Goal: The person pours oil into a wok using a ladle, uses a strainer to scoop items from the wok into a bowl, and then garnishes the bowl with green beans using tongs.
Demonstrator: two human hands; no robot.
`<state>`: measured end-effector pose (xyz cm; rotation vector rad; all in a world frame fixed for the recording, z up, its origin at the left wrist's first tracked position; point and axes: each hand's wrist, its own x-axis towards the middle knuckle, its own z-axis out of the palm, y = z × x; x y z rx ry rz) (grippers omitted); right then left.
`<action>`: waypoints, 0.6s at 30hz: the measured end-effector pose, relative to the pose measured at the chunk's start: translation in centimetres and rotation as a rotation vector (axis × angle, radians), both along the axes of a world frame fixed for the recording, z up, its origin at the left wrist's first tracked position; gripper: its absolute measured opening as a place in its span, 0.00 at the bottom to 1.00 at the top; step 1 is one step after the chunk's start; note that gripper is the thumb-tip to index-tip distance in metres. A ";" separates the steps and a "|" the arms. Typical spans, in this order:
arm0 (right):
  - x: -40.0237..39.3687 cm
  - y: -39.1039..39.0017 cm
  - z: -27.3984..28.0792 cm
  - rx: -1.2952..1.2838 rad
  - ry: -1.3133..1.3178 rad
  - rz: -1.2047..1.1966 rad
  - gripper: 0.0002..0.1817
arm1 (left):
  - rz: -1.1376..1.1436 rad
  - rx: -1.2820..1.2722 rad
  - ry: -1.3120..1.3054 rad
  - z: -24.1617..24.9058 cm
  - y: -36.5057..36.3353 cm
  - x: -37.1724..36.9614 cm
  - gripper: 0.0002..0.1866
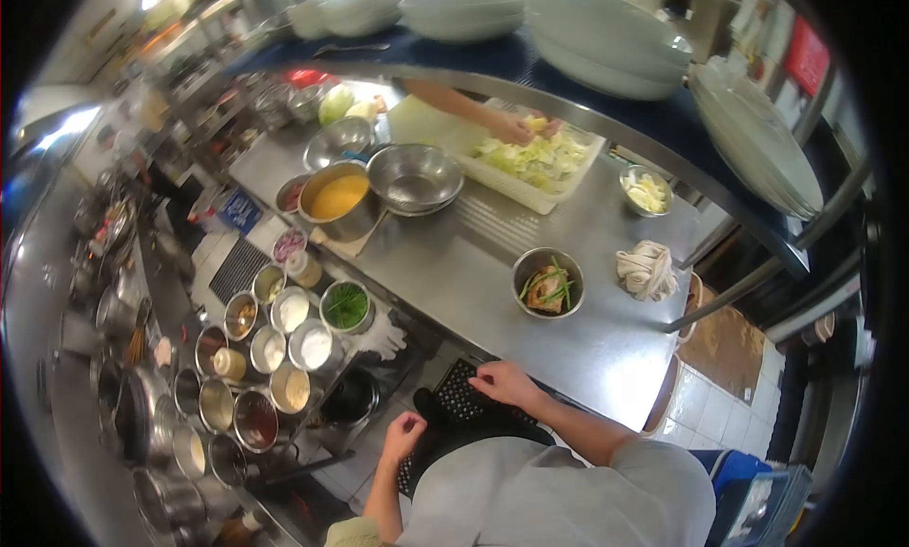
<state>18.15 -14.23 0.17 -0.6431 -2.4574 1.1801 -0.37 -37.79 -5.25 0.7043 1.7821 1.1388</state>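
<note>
My left hand [405,435] hangs in front of my body, its fingers curled in with nothing visible in them. Just off the counter's front edge is my right hand [507,386], loosely bent with the fingers a little apart and holding nothing. Both hands are apart from any object. The nearest thing on the steel counter [445,272] is a metal bowl [549,310], which holds a browned piece of food [546,289] with green stalks across it.
Another person's hand [516,128] reaches into a white tray [544,202] of chopped cabbage. Beside it sit an empty steel bowl [415,175] and a pot of orange liquid [338,198]. Seasoning containers [289,310] crowd my left. White plates [606,45] line the overhead shelf.
</note>
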 end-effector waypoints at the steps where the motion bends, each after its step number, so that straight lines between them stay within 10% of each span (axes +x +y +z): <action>1: -1.0 -0.5 -0.5 -0.069 -0.016 0.084 0.17 | 0.062 -0.071 -0.022 -0.9 -2.5 0.9 0.06; 7: -6.5 -4.5 -1.6 -0.052 -0.051 0.353 0.16 | 0.423 -0.273 -0.181 -7.2 -14.4 4.3 0.08; 15: -6.9 -8.4 -11.1 0.024 -0.459 0.395 0.18 | -0.151 -0.804 0.428 -21.0 -29.1 -1.7 0.21; 17: -3.1 -6.6 -17.3 0.198 -0.541 0.482 0.17 | 0.139 -0.866 0.304 -24.4 -33.7 -3.3 0.16; 18: -2.2 -5.9 -19.1 0.221 -0.638 0.493 0.17 | 0.291 -0.909 0.105 -18.2 -33.8 -4.5 0.16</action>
